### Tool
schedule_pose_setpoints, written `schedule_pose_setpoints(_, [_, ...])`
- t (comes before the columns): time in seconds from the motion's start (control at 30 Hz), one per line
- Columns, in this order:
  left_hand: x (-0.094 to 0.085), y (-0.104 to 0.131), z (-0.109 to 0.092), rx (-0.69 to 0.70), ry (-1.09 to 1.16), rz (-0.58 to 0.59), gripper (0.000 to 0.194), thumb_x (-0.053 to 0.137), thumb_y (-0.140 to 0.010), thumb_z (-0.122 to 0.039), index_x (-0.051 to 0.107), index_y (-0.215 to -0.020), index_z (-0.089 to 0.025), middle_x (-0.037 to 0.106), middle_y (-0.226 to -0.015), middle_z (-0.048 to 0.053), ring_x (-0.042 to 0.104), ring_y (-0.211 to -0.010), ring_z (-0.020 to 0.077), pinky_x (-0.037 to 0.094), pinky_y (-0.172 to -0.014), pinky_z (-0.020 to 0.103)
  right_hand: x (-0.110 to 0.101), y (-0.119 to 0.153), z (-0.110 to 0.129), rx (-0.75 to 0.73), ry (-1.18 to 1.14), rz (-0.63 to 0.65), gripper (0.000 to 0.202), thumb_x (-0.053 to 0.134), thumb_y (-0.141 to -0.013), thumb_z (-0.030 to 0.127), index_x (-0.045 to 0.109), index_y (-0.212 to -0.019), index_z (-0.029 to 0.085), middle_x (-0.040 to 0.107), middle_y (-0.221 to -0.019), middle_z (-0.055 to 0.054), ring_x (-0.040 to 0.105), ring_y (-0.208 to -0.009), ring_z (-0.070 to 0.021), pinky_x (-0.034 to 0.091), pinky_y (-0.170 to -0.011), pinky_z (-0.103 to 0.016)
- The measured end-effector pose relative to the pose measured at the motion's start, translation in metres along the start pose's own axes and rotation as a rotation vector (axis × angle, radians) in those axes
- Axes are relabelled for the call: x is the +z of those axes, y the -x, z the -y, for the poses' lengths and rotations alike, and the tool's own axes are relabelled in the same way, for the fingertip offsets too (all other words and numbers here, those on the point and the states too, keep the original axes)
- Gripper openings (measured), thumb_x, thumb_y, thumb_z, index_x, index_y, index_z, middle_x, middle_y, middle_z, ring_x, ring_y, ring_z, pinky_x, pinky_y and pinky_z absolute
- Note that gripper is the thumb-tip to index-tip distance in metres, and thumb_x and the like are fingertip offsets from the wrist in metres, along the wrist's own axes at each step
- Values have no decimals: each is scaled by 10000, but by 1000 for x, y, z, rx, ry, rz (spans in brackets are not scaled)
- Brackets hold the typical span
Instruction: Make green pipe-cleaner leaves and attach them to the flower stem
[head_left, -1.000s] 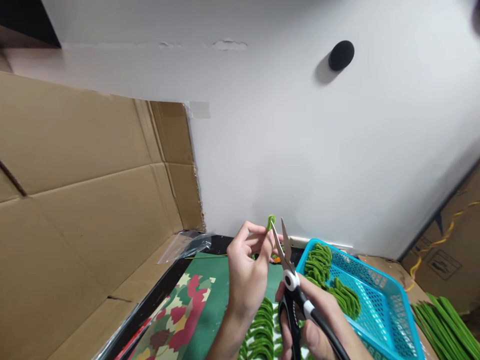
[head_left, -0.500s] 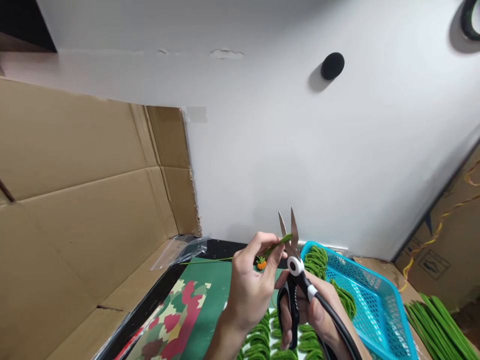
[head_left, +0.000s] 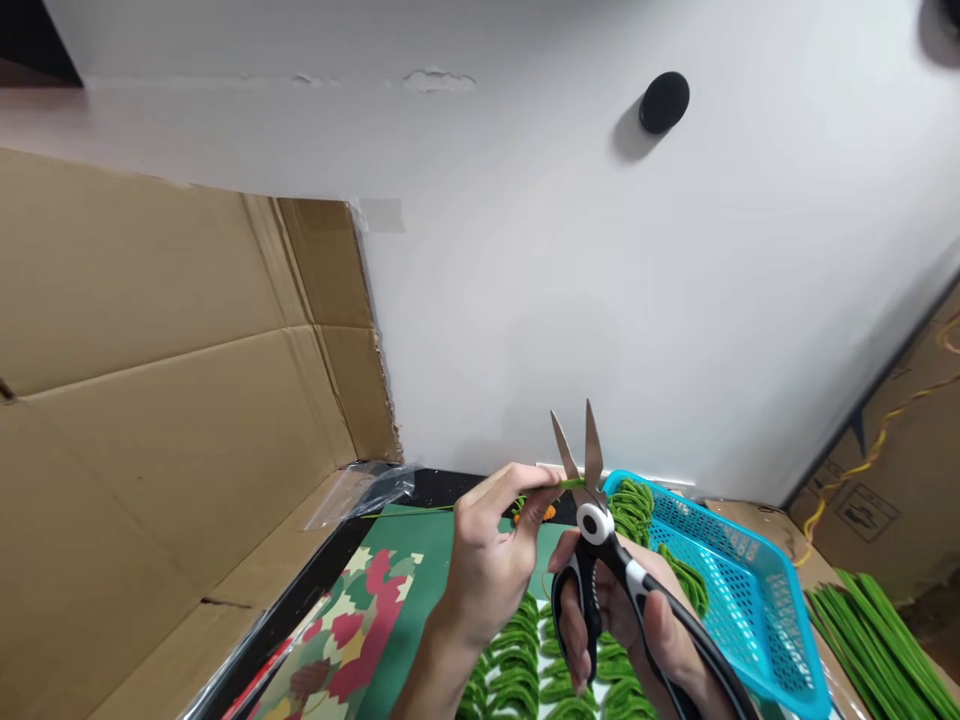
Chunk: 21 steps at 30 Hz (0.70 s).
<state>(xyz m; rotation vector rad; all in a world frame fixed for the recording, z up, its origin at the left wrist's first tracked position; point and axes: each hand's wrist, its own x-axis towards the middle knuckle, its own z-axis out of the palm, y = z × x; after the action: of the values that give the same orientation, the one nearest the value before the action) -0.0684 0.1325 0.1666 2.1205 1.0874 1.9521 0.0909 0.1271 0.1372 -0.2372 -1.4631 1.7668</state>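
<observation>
My left hand pinches a green fuzzy stem, like a pipe cleaner, between thumb and fingers. Its end lies between the parted blades of black-and-white scissors, whose handles my right hand grips. Partly hidden behind my left fingers is a small orange piece. Below the hands, rows of curled green pieces lie on a white surface.
A blue perforated basket holding green bundles stands at the right. Straight green stems lie beyond it. On the left are a green mat, a clear plastic bag and cardboard walls.
The scissor blades have spread wider. My left hand has shifted slightly left, and the stem now lies more level between the blades. The camera view has moved a little.
</observation>
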Motion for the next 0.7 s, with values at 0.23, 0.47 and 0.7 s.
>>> schedule_pose_setpoints(0.23, [-6,0,6,95,-28,63,315,662,-977,-23,808,-1165,-230,816,-1061,62,758,-929,163,597,-801,255,1,9,-1,26,125,-103,829,749,-754,844,630,-1248,190,613,-754,-12,489,-597,-134,402,-554,-265])
schedule_pose_setpoints(0.47, [-6,-3,6,106,-44,23,319,651,-994,-50,832,-1146,-264,834,-1079,21,764,-1088,195,581,-957,315,11,18,-3,23,198,-121,885,780,-810,744,502,-1487,247,650,-966,-56,546,-744,-170,443,-687,-311])
schedule_pose_setpoints(0.7, [-8,2,10,110,-47,21,397,674,-972,-27,812,-1221,-305,830,-1139,-4,771,-1053,171,597,-942,304,27,17,3,79,142,-198,804,816,-823,669,547,-1428,215,521,-775,26,434,-661,-138,373,-637,-293])
